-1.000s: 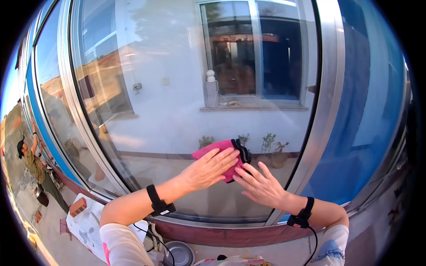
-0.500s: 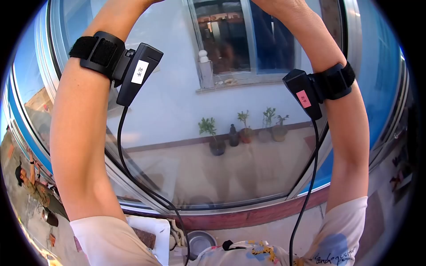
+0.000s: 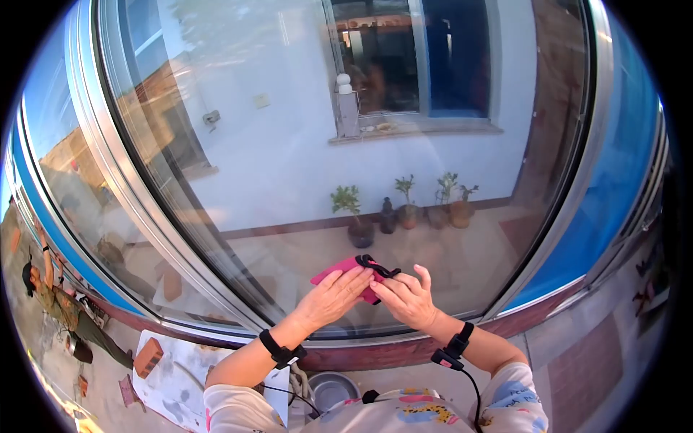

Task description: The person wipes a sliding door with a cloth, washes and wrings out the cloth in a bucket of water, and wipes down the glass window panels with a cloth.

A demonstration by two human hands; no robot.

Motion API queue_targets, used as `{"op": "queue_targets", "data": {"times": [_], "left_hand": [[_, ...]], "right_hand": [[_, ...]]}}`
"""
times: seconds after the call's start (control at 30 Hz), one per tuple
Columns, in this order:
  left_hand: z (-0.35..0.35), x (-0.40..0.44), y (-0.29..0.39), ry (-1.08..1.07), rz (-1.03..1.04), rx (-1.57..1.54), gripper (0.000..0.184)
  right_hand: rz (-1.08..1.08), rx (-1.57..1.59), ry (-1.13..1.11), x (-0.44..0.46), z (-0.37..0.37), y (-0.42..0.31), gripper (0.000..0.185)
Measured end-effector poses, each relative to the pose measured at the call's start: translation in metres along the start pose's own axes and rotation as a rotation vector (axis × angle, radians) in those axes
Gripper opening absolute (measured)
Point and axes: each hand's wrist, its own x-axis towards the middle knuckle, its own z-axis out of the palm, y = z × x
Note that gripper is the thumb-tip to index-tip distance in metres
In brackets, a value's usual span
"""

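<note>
In the head view, a pink cloth (image 3: 346,266) with a black edge or strap lies bunched at the lower part of a large glass window pane (image 3: 289,180). My left hand (image 3: 333,294) rests over the cloth, its fingers together and pressing on it. From the other side, my right hand (image 3: 408,299) grips the cloth's right end with bent fingers, the little finger lifted away. The two hands nearly touch at the fingertips. Part of the cloth is hidden beneath them. Each wrist wears a black strap with a small device.
Silver metal frames (image 3: 137,180) border the pane. Behind the glass stand several potted plants (image 3: 361,232). Below at left, a white board (image 3: 170,386) carries a brick (image 3: 149,358), and a metal basin (image 3: 333,390) sits beside it. Another person (image 3: 58,307) stands at the far left.
Both arms have come down from above the top of the view to the lower pane. My hands and the pink cloth are now visible. The view has shifted slightly.
</note>
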Motion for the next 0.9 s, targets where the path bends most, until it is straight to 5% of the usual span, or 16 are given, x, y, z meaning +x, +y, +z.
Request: {"op": "queue_targets", "data": {"times": [0.17, 0.3, 0.37, 0.47, 0.57, 0.67, 0.77, 0.83, 0.9], "left_hand": [[-0.068, 0.063, -0.105, 0.200, -0.220, 0.027, 0.081], [-0.147, 0.151, -0.221, 0.482, -0.210, 0.243, 0.078], [-0.182, 0.179, -0.272, 0.565, -0.278, 0.354, 0.078], [-0.190, 0.196, -0.318, 0.669, -0.365, 0.492, 0.075], [-0.174, 0.181, -0.280, 0.655, -0.291, 0.365, 0.077], [-0.139, 0.142, -0.193, 0.448, -0.257, 0.111, 0.082], [-0.084, 0.091, -0.102, 0.145, -0.145, 0.059, 0.077], [-0.051, 0.057, -0.053, 0.065, -0.026, 0.096, 0.078], [-0.033, 0.044, -0.057, 0.053, 0.046, 0.102, 0.080]], "right_hand": [[-0.107, -0.077, 0.271, 0.136, -0.029, 0.032, 0.036], [-0.106, 0.164, 0.412, 0.244, -0.093, 0.050, 0.024], [-0.033, 0.785, 0.314, 0.233, -0.130, 0.032, 0.015], [-0.657, 1.712, -0.414, 0.215, -0.152, 0.038, 0.017], [-0.750, 1.815, -0.847, 0.170, -0.173, 0.007, 0.023], [-0.969, 1.771, -0.611, 0.136, -0.182, -0.012, 0.028], [-0.964, 1.716, -0.673, 0.129, -0.192, -0.014, 0.020], [-0.752, 1.591, -0.644, 0.119, -0.198, -0.019, 0.016], [-0.780, 1.604, -0.736, 0.103, -0.205, -0.012, 0.016]]}}
